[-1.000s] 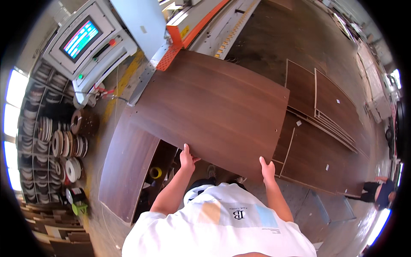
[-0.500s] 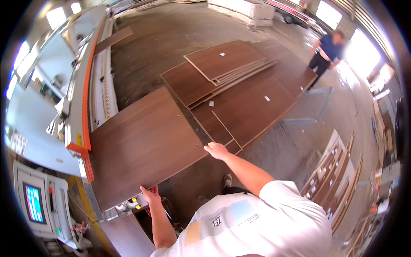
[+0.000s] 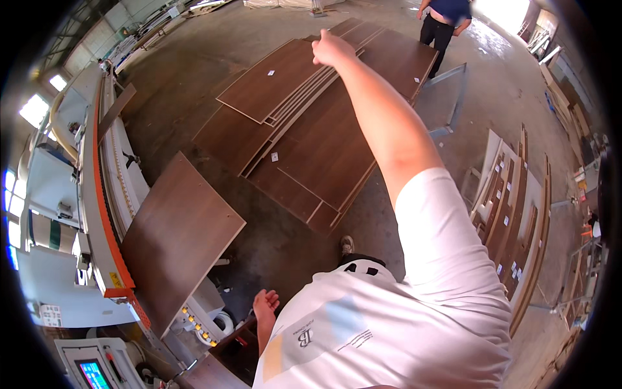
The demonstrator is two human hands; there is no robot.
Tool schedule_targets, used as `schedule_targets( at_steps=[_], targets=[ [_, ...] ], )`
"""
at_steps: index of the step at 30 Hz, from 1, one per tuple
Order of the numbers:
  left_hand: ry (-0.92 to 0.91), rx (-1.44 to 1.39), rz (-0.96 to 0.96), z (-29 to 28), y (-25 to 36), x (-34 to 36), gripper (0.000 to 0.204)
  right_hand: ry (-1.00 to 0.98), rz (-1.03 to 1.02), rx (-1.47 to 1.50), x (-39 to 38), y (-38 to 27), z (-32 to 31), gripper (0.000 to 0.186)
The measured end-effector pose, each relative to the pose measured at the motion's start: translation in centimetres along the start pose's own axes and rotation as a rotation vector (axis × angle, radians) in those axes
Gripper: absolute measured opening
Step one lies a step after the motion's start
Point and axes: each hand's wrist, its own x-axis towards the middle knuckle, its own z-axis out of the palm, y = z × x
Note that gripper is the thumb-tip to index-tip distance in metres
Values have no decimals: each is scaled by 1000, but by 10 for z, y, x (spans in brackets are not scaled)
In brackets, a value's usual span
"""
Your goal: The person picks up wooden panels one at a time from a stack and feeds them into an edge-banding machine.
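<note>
while reaching the right hand (image 3: 333, 49) toward piled boards (image 3: 317, 139), cannot tell its grip; holds left hand (image 3: 265, 303) empty, spread; seems partly done, with one board (image 3: 179, 241) at the machine (image 3: 119, 292), the pile left.

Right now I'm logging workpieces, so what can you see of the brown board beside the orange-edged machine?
The board is a flat, dark-brown rectangle with wood-like grain, a paler edge and small spots near one side. It lies along the orange-edged machine; left hand and right hand are off it.
</note>
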Motion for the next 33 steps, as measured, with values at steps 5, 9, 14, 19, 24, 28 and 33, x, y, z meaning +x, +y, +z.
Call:
schedule_targets(
  at_steps=[5, 9, 14, 19, 24, 28, 33],
  targets=[
    [-169, 23, -136, -4, -45, 21, 32, 37, 11, -20, 86, 35, -11, 71],
    [-95, 231, 13, 19, -59, 8, 31, 54, -3, 0, 129, 61, -9, 72],
    [75, 287, 7, 75, -57, -12, 25, 109, -23, 144, 152, 95, -16, 73],
    [-57, 436, 31, 77, -94, 12, 21, -79, -162, 225, 96, 143, 107, 50],
    [-235, 702, 62, 146, -60, 54, 24, -650, -570, -22, -89, 336, 272, 15],
    [-141, 811, 41, 114, -50, 47, 26, -1051, 221, 923, -352, 392, 261, 28],
    [-168, 1154, 166, 153, -34, 77, 31, -1499, 700, 46, -430, 506, 271, 28]
  ],
)
